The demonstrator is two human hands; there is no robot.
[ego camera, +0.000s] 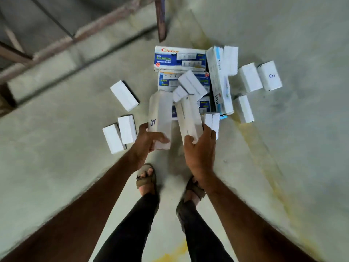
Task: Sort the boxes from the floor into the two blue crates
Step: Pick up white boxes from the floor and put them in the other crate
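Pickup stage: the left hand (146, 139) grips a marked white box (160, 118), the right hand (200, 146) grips a plain white box (188, 116). More of the pile (188, 76) lies at twelve o'clock. Neither blue crate shows, so he'd have to turn and find them next.

My feed is dim and flat, lit by soft diffuse light with no glare. The metal frame (79, 35) at top left is smeared by motion blur, and the concrete floor (283, 35) there streaks too. Print on the Choice box (179, 57) stays half readable. Wide-angle distortion stretches both forearms toward the lower corners. Shadows under the sandals (146, 178) are faint.
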